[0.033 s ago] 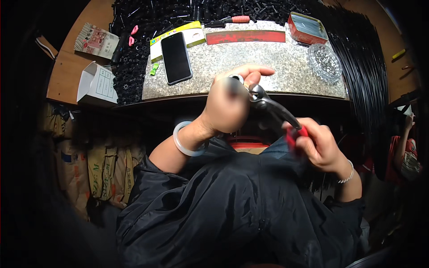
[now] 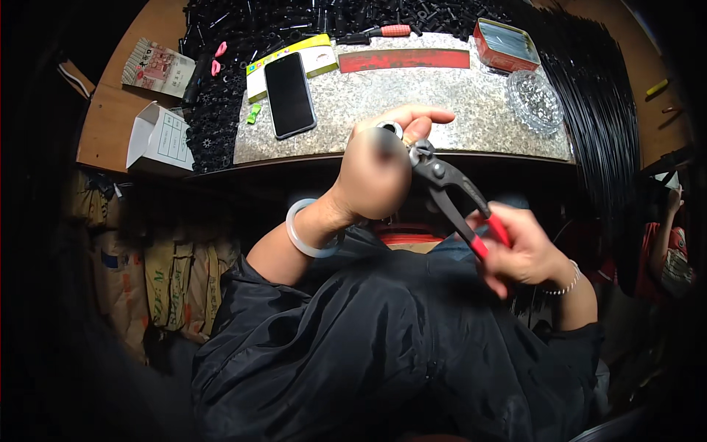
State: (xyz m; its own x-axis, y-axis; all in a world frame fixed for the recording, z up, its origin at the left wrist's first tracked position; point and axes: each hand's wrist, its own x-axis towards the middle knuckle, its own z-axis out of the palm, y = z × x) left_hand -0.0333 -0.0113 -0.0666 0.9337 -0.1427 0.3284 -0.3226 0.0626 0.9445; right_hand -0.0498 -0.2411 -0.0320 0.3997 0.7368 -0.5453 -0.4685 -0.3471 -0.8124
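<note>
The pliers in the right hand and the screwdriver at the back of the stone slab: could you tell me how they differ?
The pliers are held in the air by the right hand, while the screwdriver lies flat on the slab, untouched. The pliers are tilted, head up towards the left hand; the screwdriver lies almost level. The pliers have two handles, the screwdriver one. Both have reddish handles.

- The single head-worn fisheye camera is looking steeply down from above the person's own lap, facing forward over the granite slab (image 2: 412,110).
- It is sitting close to the left hand (image 2: 375,173) and right hand (image 2: 519,250), whose forearms are entering from below.
- Straight edges are bending toward the rim, where the wooden table (image 2: 110,121) is curving away.
</note>
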